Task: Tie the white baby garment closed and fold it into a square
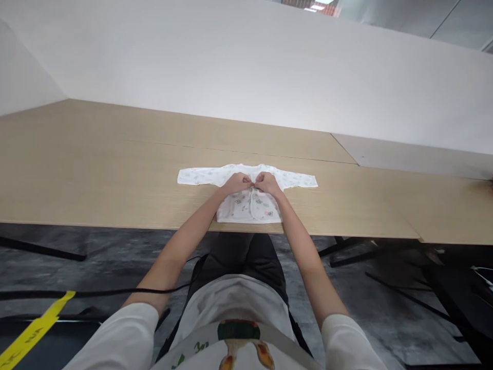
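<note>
A small white baby shirt [200, 177] with a faint coloured print lies flat on the wooden table [96, 169], sleeves spread to both sides, hem near the front edge. My left hand [238, 183] and my right hand [267, 183] meet at the middle of its chest, just below the neckline. Fingers of both hands are closed, pinching the two front edges of the shirt where they join. The fingertips themselves are hidden under the knuckles.
The light wooden table runs wide left and right, with a white wall [246, 61] behind it. A grey panel [416, 156] lies at the table's back right. Below the table are dark floor, black cables [96, 294], metal legs and a yellow tape strip [33, 334].
</note>
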Available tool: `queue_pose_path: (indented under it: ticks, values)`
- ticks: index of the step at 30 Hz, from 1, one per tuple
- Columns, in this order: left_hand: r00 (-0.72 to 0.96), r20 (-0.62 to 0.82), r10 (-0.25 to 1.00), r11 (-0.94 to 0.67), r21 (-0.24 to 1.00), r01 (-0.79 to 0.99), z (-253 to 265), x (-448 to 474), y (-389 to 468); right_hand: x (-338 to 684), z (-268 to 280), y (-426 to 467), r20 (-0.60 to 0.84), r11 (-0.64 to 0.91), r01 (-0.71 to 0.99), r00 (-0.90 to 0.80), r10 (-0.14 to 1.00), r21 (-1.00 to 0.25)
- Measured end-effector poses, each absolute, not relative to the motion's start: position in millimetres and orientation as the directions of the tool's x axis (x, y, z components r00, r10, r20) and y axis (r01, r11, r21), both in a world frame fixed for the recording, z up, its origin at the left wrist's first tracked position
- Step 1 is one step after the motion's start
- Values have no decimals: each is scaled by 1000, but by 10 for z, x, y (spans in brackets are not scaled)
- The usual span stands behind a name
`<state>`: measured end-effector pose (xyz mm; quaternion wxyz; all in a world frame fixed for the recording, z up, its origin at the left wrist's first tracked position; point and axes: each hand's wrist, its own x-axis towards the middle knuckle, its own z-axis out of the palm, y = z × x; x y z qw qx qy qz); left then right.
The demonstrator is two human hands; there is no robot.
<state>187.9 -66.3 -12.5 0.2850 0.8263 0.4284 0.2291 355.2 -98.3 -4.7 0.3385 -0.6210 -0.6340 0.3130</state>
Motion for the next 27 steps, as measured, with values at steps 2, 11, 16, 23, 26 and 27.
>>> queue_pose_path:
  ticks: [2, 11, 16, 23, 26, 27]
  values:
    - [525, 154, 837, -473, 687, 552, -106, 1883, -674, 3559, -60, -976, 14, -3, 539, 28, 1000, -842]
    - [471, 165, 866, -405, 785, 470, -93, 1906, -677, 3599, -11, -984, -87, -87, 302, 13, 996, -949]
    - [518, 154, 842, -408, 809, 423, -98, 1888, -637, 3588, -31, -968, -103, -104, 290, 19, 994, -951]
    - [535, 72, 842, -338, 842, 419, -95, 1887, -623, 3633, -77, -928, -73, -45, 354, -65, 995, -934]
    - [531, 53, 845, -322, 845, 427, -115, 1888, -606, 3618, -86, -924, -45, -15, 455, -54, 998, -890]
    - [536, 48, 843, -318, 848, 424, -120, 1886, -601, 3609, -87, -926, -31, -7, 493, -40, 999, -870]
